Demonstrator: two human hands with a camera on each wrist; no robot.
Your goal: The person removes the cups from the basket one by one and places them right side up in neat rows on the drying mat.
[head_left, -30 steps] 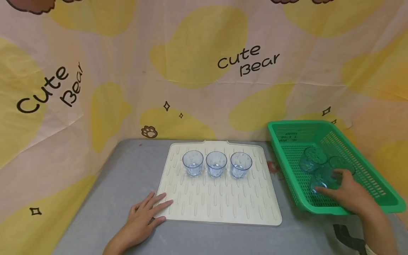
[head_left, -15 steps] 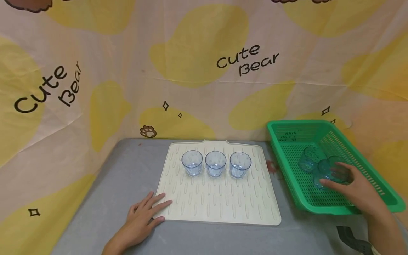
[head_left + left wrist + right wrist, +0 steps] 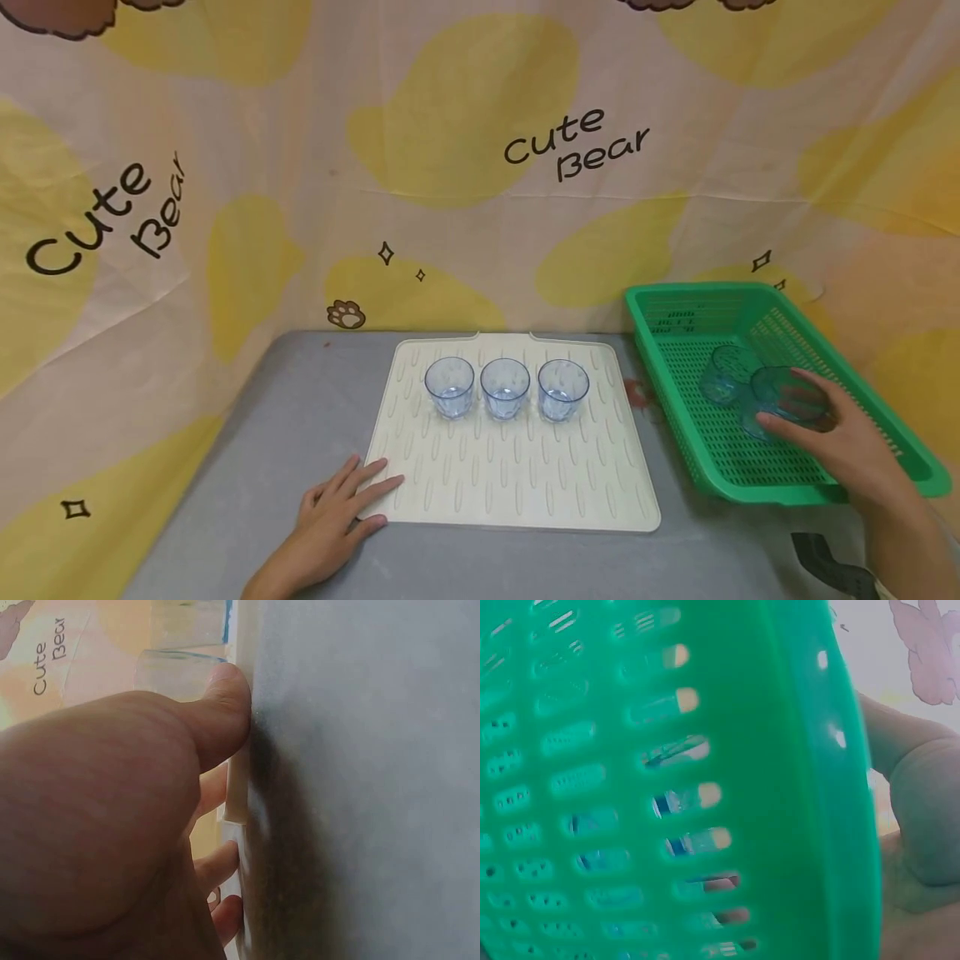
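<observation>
Your right hand (image 3: 842, 433) is holding a glass (image 3: 783, 393) inside the green basket (image 3: 780, 493), the grip parted just to its width; your left hand (image 3: 330, 515) is resting spread on the mat (image 3: 517, 479). Other glasses (image 3: 722, 379) are sitting so close that a sideways lift could be knocking them or loosening your hold.

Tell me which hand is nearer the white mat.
The left hand: it touches the white mat at its near-left corner. The right hand is beyond the mat's right edge, gripping a glass at the green basket.
</observation>
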